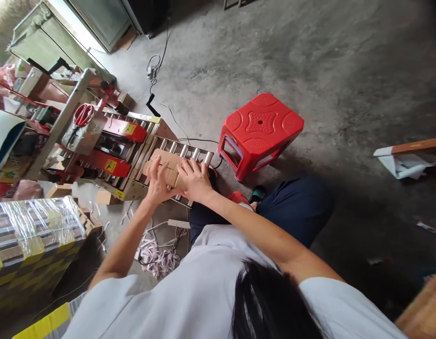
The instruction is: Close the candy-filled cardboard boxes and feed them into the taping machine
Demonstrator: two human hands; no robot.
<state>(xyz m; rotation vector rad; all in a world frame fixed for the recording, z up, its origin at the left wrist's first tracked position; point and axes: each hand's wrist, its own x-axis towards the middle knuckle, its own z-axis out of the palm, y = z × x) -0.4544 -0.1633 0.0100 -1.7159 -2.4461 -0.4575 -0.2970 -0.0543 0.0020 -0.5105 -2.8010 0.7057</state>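
Pressing down now, both your hands sit on the small cardboard box (167,167) lying on the roller conveyor (195,153). Your left hand (157,181) lies flat with fingers spread over its near-left edge; your right hand (195,181) covers the near-right side, fingers splayed. The red stool (260,127) stands just beside the rollers.

The cardboard box (167,168) under both hands is matt brown paperboard, lying on shiny bare-metal rollers (189,151). Left of the box, the sealing machine's guards (124,129) look like glossy red-painted metal. Right of the box, the stool (259,132) is smooth red plastic on rough grey concrete floor (345,70). Below-left of the box, crinkled clear film wraps a stack of cartons (30,235).
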